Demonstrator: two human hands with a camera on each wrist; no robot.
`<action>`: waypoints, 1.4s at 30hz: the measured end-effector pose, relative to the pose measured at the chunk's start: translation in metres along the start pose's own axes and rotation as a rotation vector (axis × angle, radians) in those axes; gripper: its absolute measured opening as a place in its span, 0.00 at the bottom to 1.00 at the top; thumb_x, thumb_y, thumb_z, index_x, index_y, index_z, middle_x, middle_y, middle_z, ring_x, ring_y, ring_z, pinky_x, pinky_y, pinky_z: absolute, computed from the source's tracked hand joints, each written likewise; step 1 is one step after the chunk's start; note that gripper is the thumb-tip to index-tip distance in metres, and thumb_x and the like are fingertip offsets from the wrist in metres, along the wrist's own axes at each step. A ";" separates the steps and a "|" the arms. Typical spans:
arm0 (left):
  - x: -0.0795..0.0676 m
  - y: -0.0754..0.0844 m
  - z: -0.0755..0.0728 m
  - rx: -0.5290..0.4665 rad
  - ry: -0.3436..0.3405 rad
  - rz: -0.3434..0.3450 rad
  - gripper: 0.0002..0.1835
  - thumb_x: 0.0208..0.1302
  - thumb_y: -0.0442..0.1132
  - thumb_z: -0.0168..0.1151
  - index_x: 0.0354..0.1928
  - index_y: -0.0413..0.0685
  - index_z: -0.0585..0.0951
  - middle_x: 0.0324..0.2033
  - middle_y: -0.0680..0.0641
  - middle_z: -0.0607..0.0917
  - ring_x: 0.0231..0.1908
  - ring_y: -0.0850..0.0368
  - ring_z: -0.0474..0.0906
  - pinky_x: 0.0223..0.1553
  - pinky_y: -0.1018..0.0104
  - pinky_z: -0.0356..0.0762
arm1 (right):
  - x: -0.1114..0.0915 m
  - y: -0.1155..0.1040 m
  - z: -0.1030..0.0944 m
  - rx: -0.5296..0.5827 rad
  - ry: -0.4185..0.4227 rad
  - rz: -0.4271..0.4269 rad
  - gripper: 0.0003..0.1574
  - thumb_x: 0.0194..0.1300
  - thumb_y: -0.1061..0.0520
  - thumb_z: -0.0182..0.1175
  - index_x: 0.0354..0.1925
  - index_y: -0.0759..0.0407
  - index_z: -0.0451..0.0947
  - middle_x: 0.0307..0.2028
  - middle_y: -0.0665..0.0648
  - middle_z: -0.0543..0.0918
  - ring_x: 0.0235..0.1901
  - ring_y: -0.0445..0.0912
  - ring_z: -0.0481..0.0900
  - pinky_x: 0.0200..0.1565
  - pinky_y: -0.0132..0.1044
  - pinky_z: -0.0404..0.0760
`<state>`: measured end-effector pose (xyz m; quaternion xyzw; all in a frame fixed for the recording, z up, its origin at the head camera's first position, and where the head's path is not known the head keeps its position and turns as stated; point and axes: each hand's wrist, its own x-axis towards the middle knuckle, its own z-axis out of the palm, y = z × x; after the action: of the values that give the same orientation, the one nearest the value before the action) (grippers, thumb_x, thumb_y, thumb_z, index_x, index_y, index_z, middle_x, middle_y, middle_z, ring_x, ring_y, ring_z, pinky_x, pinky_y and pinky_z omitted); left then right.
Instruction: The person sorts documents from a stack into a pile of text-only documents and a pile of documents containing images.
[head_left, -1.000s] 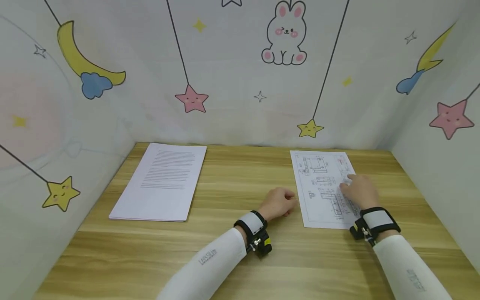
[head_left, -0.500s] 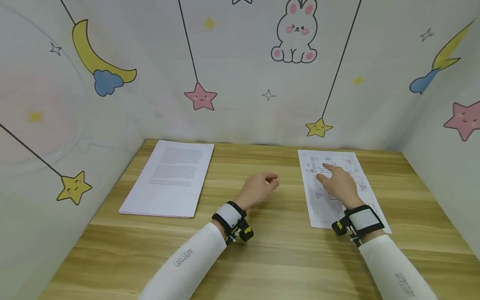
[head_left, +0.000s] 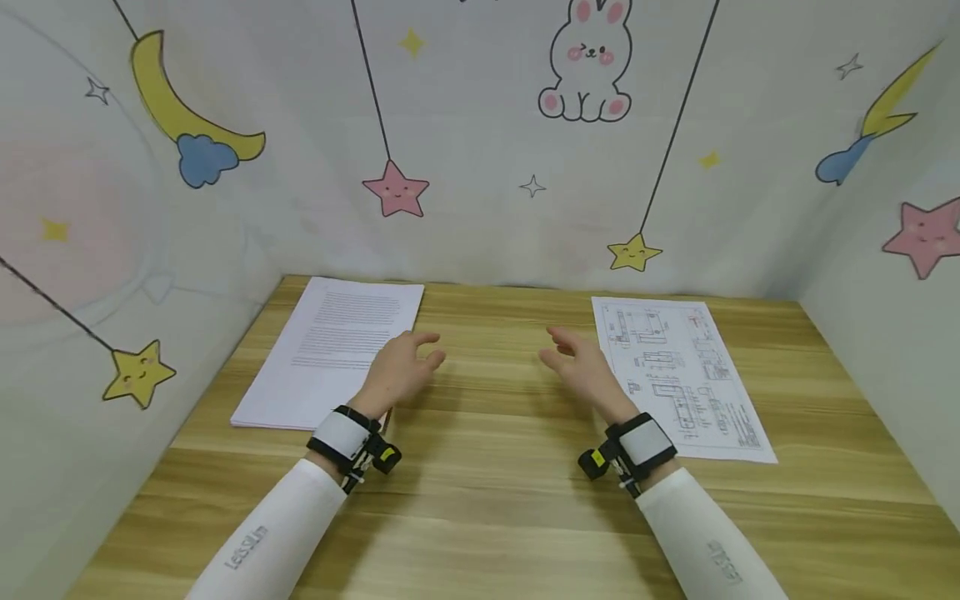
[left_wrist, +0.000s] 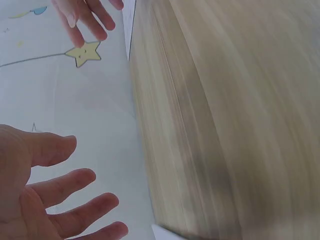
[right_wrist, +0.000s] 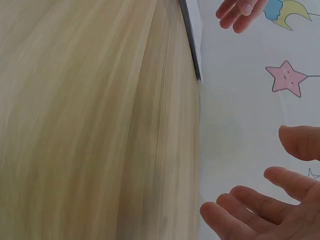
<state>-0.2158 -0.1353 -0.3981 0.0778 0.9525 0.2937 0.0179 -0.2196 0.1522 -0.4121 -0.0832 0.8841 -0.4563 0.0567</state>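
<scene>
My left hand (head_left: 397,368) is in the air by the right side of a stack of printed paper (head_left: 273,392), overlapping its edge in the head view. Its fingers are spread and relaxed, and the palm in the left wrist view holds nothing. Across from it, my right hand (head_left: 587,371) hovers left of a sheet with technical drawings (head_left: 720,408), overlapping that sheet's left edge. The right wrist view shows the right fingers (right_wrist: 250,205) loosely extended around nothing. Both palms face each other over the middle of the table.
The wooden table (head_left: 480,500) runs back to a white cloth wall (head_left: 480,242) printed with stars, a moon and a rabbit. Cloth sides rise at left and right. Each wrist wears a strapped camera, the left one (head_left: 386,454) and the right one (head_left: 594,462).
My left hand has moved left to the paper stack's edge. My right hand has drawn back left off the drawing sheet, uncovering its drawings. The papers stay about where they were on the table.
</scene>
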 end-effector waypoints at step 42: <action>0.002 -0.153 -0.059 0.138 -0.121 -0.355 0.60 0.61 0.66 0.59 0.74 0.25 0.46 0.69 0.13 0.42 0.71 0.16 0.35 0.66 0.21 0.41 | 0.036 -0.077 0.155 0.667 -0.247 0.161 0.41 0.72 0.53 0.56 0.77 0.57 0.54 0.73 0.69 0.62 0.69 0.54 0.69 0.66 0.48 0.74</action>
<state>-0.2435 -0.2926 -0.4358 -0.0728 0.9664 0.2146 0.1211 -0.2201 -0.0229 -0.4394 -0.0448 0.6768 -0.7003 0.2226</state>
